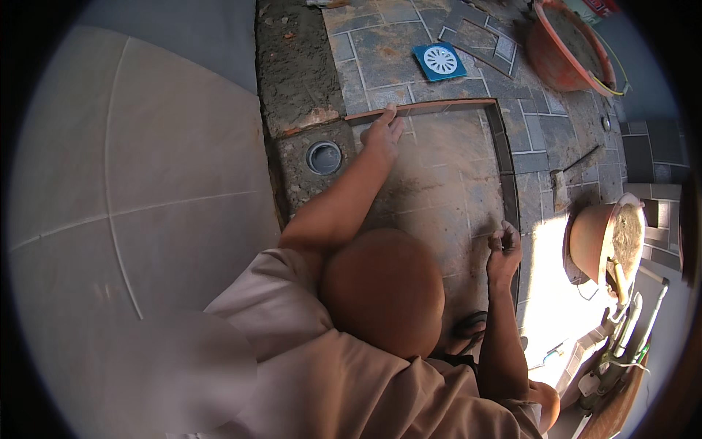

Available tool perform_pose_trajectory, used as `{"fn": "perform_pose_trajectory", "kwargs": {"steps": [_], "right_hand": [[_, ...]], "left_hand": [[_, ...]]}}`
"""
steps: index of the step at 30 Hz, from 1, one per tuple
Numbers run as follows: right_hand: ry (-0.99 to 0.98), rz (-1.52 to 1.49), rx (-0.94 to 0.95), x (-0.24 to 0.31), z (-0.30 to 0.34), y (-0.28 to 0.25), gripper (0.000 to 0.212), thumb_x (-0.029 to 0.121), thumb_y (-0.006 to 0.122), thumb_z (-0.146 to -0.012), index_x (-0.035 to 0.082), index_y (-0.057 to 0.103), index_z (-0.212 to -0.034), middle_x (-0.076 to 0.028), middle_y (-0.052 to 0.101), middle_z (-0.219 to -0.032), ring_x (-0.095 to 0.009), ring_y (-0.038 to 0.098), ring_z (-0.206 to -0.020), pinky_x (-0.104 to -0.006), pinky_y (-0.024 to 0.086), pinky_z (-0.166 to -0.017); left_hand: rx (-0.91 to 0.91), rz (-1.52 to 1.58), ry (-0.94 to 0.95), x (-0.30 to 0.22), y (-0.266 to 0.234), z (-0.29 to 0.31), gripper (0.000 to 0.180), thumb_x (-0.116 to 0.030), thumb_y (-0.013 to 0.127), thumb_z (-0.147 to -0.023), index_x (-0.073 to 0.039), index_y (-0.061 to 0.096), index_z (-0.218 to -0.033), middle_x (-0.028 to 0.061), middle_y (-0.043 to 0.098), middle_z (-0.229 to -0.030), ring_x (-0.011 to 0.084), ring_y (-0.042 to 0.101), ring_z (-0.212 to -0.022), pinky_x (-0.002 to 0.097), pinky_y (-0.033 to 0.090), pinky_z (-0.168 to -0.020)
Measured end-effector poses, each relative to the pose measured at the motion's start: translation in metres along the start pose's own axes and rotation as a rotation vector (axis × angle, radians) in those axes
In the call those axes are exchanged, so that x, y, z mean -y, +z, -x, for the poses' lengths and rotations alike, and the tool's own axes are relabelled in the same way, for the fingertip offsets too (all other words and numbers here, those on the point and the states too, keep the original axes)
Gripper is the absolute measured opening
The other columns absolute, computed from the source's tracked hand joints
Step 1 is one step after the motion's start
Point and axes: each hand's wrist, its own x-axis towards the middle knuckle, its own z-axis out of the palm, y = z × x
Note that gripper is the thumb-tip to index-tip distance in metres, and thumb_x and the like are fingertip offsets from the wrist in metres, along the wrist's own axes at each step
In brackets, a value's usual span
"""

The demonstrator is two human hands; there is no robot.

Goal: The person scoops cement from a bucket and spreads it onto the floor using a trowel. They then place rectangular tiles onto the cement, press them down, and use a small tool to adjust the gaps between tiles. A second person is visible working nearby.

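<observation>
My left hand (383,133) reaches forward with its fingers stretched out, touching the far narrow tile strip (439,107) that stands on edge. That strip meets a dark side strip (503,154) at a corner on the right. Close to the near part of the side strip is my right hand (504,249), its fingers curled in. Whether it holds anything is hidden. Between the hands lies a dusty floor of patterned tiles (446,172). Left of my left forearm, a round grey drain pipe opening (324,157) sits in rough mortar.
A blue square with a white round drain grate (440,61) lies beyond the far strip. An orange tub (567,47) stands at the far right. A bucket of mortar (603,238) is nearer, past a hammer (561,186). Large beige tiles (168,146) cover the left side.
</observation>
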Motion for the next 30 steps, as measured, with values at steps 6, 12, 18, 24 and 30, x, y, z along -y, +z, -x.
{"fn": "perform_pose_trajectory", "kwargs": {"steps": [6,12,18,24,30], "right_hand": [[0.016,-0.091,0.012,0.016,0.003,0.003,0.037,0.004,0.066,-0.101,-0.005,0.061,-0.136,-0.002,0.063,-0.096,-0.011,0.059,-0.084,-0.0259,0.050,-0.081],[0.023,0.008,-0.028,0.024,0.001,0.008,0.029,0.008,0.068,-0.101,-0.001,0.069,-0.128,-0.002,0.066,-0.096,-0.013,0.063,-0.087,-0.0287,0.052,-0.086],[0.103,0.035,-0.028,0.038,0.007,0.013,0.026,0.009,0.070,-0.100,0.001,0.071,-0.124,-0.004,0.070,-0.097,-0.014,0.066,-0.089,-0.0305,0.054,-0.085],[0.166,-0.055,0.005,0.036,0.006,0.019,0.031,-0.002,0.065,-0.091,0.002,0.073,-0.121,-0.019,0.074,-0.111,-0.032,0.072,-0.103,-0.0381,0.054,-0.095],[0.111,-0.049,-0.006,0.044,0.010,0.020,0.027,0.000,0.064,-0.092,0.002,0.073,-0.118,-0.021,0.074,-0.112,-0.036,0.071,-0.106,-0.0404,0.054,-0.097]], "left_hand": [[0.007,-0.001,0.002,0.000,0.002,-0.001,0.053,-0.009,0.074,-0.100,0.010,0.048,-0.143,0.0192,0.058,-0.143,0.0399,0.064,-0.127,0.0405,0.062,-0.108],[0.046,-0.077,0.031,0.003,-0.004,-0.018,0.047,-0.014,0.065,-0.107,0.011,0.050,-0.144,0.0208,0.059,-0.143,0.0408,0.064,-0.128,0.0409,0.064,-0.106],[0.063,-0.018,-0.018,-0.005,-0.007,-0.035,0.046,-0.012,0.058,-0.110,0.010,0.046,-0.148,0.0217,0.055,-0.148,0.0448,0.062,-0.131,0.0463,0.062,-0.109],[0.141,0.098,-0.272,-0.006,0.028,-0.050,0.042,-0.013,0.046,-0.114,0.003,0.038,-0.152,0.0346,0.042,-0.155,0.0559,0.051,-0.137,0.0630,0.057,-0.109],[0.018,0.122,-0.307,-0.004,0.039,-0.068,0.042,-0.014,0.045,-0.115,0.004,0.039,-0.152,0.0363,0.043,-0.153,0.0553,0.052,-0.137,0.0617,0.058,-0.108]]}}
